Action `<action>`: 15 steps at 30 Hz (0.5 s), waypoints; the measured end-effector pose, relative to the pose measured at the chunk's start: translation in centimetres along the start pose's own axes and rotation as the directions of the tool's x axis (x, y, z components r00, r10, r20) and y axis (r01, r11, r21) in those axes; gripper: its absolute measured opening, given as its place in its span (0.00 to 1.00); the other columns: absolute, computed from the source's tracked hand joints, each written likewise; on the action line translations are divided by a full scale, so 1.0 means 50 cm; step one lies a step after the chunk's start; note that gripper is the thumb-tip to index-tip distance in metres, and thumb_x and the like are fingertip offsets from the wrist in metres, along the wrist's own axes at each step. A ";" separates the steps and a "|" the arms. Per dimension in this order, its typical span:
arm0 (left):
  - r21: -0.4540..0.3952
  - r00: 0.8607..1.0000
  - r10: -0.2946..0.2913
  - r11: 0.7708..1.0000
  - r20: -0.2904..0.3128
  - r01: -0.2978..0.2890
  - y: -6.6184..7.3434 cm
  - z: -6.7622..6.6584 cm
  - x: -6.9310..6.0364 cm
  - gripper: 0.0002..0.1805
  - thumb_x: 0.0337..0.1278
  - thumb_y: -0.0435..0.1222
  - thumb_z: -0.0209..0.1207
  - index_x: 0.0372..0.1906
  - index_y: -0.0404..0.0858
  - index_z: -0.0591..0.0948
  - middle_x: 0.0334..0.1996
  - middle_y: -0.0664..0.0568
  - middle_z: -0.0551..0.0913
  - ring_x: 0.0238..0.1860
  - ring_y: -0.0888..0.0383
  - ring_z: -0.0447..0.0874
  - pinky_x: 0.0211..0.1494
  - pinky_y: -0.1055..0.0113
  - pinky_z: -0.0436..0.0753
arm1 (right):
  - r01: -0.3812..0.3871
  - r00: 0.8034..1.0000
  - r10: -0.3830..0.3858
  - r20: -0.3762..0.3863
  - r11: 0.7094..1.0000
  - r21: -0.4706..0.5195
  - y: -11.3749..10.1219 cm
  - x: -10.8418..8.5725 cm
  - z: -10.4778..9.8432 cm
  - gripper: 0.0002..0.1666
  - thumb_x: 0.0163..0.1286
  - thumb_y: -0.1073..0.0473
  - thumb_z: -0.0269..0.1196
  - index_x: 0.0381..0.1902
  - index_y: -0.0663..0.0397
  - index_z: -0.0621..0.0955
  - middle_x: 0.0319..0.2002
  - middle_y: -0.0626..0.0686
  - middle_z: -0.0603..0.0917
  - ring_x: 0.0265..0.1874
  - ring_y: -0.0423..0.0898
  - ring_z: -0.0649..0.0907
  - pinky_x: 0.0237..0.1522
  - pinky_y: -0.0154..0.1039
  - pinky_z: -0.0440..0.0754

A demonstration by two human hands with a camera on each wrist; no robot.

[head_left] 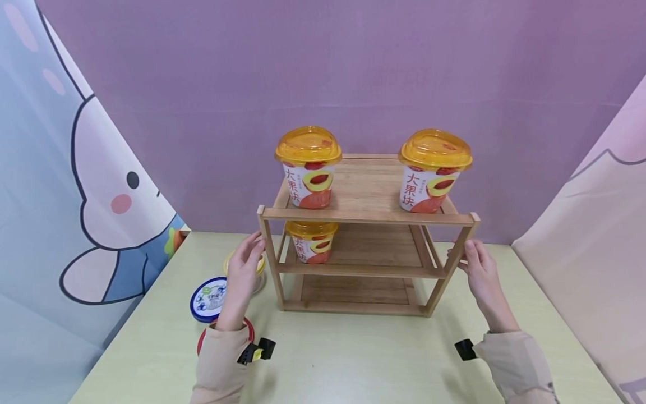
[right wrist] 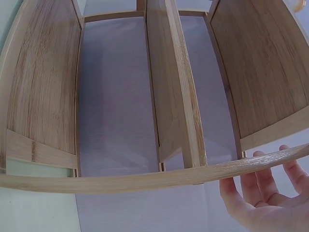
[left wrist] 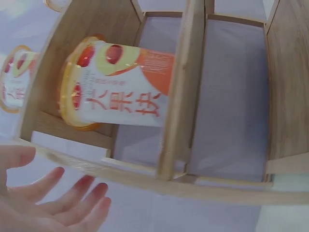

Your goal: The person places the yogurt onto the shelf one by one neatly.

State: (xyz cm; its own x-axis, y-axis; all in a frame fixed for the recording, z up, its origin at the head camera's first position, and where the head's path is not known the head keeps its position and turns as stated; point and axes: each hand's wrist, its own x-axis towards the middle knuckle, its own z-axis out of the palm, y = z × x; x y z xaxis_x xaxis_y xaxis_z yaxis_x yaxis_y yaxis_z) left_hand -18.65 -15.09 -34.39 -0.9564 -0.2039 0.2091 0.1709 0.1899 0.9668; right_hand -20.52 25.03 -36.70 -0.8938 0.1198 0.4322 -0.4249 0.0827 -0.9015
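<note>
A three-tier wooden rack (head_left: 373, 216) stands on the table. Two cups with orange lids, a left one (head_left: 309, 168) and a right one (head_left: 433, 171), sit on its top shelf; a third cup (head_left: 314, 247) is on the middle shelf at the left, seen also as a cup (left wrist: 120, 84) in the left wrist view. My left hand (head_left: 244, 280) is beside the rack's left upright, fingers relaxed and spread (left wrist: 53, 203). At the right upright, my right hand (head_left: 484, 280) has its fingertips against the frame, fingers slightly bent (right wrist: 270, 193).
Left of the rack on the table (head_left: 353, 359) lie a blue-rimmed tub (head_left: 207, 300), a yellow-rimmed tub (head_left: 261, 266) and a red-rimmed one (head_left: 249, 328), partly behind my left arm. A purple cloth (head_left: 353, 67) hangs behind; printed cloths hang at both sides.
</note>
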 end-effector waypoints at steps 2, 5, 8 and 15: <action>0.027 1.000 0.008 1.000 0.004 -0.008 0.009 -0.008 -0.010 0.23 0.63 0.43 0.46 0.59 0.36 0.66 0.57 0.42 0.68 0.57 0.49 0.66 0.60 0.56 0.64 | 0.006 1.000 -0.006 0.001 1.000 -0.001 -0.001 -0.001 0.001 0.11 0.70 0.53 0.44 0.38 0.43 0.74 0.31 0.42 0.78 0.32 0.33 0.78 0.36 0.22 0.75; 0.068 0.999 0.027 0.997 0.028 -0.029 0.023 -0.020 -0.025 0.22 0.64 0.44 0.44 0.59 0.37 0.66 0.58 0.44 0.68 0.58 0.50 0.65 0.61 0.55 0.62 | 0.012 1.000 -0.012 -0.002 1.000 -0.001 0.000 -0.002 0.002 0.11 0.70 0.53 0.44 0.38 0.44 0.74 0.31 0.41 0.78 0.32 0.33 0.78 0.36 0.22 0.75; 0.125 0.998 0.045 0.991 0.048 -0.050 0.036 -0.032 -0.038 0.22 0.64 0.44 0.44 0.58 0.38 0.67 0.57 0.44 0.69 0.58 0.51 0.65 0.60 0.54 0.63 | 0.013 1.000 -0.013 -0.006 1.000 -0.004 0.002 -0.002 0.002 0.12 0.70 0.53 0.43 0.38 0.48 0.73 0.32 0.39 0.78 0.32 0.33 0.78 0.36 0.22 0.75; 0.296 0.994 0.079 0.950 0.081 -0.099 0.048 -0.065 -0.068 0.22 0.64 0.47 0.43 0.57 0.39 0.69 0.55 0.43 0.71 0.54 0.49 0.67 0.54 0.50 0.67 | 0.001 1.000 -0.001 -0.014 1.000 -0.002 0.002 -0.001 0.002 0.11 0.70 0.53 0.44 0.36 0.47 0.73 0.31 0.42 0.77 0.32 0.33 0.78 0.37 0.22 0.75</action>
State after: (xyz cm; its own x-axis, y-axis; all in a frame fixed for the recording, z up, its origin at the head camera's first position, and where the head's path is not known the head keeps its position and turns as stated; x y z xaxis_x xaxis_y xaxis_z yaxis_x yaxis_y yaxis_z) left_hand -14.23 -17.06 -32.31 -0.9559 -0.1101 0.2721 0.1874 0.4846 0.8544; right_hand -20.51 24.92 -36.83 -0.8914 0.1337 0.4330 -0.4250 0.0851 -0.9012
